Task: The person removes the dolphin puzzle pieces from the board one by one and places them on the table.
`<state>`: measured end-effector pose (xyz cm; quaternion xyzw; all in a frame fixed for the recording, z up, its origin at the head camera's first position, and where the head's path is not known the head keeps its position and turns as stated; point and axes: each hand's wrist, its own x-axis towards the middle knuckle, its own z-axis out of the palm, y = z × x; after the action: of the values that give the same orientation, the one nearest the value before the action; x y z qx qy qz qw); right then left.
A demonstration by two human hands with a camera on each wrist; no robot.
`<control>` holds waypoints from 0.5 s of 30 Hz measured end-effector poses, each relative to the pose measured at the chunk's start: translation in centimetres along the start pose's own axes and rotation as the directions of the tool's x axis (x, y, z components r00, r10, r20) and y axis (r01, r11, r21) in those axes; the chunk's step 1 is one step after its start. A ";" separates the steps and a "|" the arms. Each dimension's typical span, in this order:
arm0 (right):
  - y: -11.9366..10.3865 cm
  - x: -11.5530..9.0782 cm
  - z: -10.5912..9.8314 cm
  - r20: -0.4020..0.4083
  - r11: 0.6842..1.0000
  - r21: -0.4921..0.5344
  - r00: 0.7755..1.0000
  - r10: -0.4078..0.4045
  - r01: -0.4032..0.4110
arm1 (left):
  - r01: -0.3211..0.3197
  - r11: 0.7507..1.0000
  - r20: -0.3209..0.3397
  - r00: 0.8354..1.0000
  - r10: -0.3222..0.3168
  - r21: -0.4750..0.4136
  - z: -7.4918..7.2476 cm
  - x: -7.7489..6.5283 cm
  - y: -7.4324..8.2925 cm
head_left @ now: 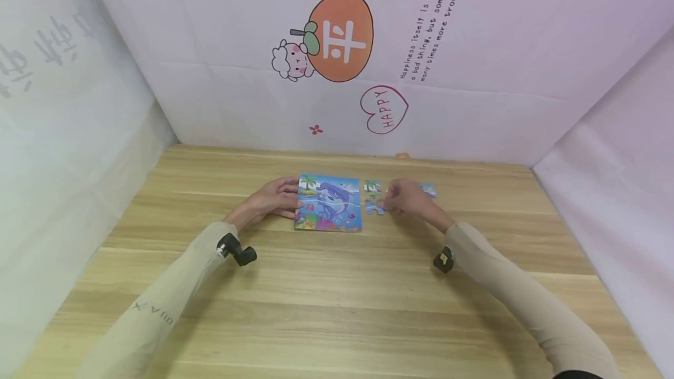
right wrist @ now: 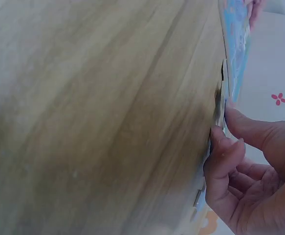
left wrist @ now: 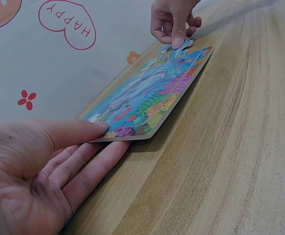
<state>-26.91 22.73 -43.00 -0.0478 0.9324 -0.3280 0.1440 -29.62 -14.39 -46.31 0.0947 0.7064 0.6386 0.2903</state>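
Note:
A square picture board (head_left: 329, 203) with a blue dolphin, palm and coral is at the back of the wooden table. My left hand (head_left: 274, 197) pinches its left edge; in the left wrist view the thumb (left wrist: 86, 131) lies on the printed face and fingers are under the rim. Right of the board, my right hand (head_left: 408, 199) pinches a blue jigsaw piece (left wrist: 181, 49) between thumb and forefinger, close over the table. Just behind it is a palm-tree jigsaw piece (head_left: 371, 186). Another jigsaw piece (head_left: 429, 190) shows past the right hand, partly hidden by it.
The wooden table (head_left: 326, 297) stretches toward me in front of both hands. A white printed sheet (head_left: 237, 98) rises along its back edge, with white sheets (head_left: 621, 174) at both sides. Small black wrist cameras (head_left: 237, 249) are worn on the sleeves.

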 end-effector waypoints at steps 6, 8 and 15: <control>0.2 0.2 0.1 -0.015 0.997 -0.081 1.000 -0.023 0.021 | 0.002 1.000 -0.007 1.000 -0.002 0.002 0.1 -0.2 0.2; 0.3 0.2 0.1 -0.018 0.996 -0.091 0.999 -0.027 0.025 | 0.002 1.000 -0.009 1.000 -0.002 0.001 0.2 -0.2 0.2; 0.2 0.3 0.4 -0.053 0.989 -0.120 0.994 -0.094 0.087 | -0.003 1.000 -0.007 1.000 0.003 -0.004 0.2 -0.1 0.1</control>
<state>-27.03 22.57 -43.44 -0.0890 0.9507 -0.2801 0.0986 -29.50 -14.27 -46.17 0.0927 0.7061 0.6407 0.2870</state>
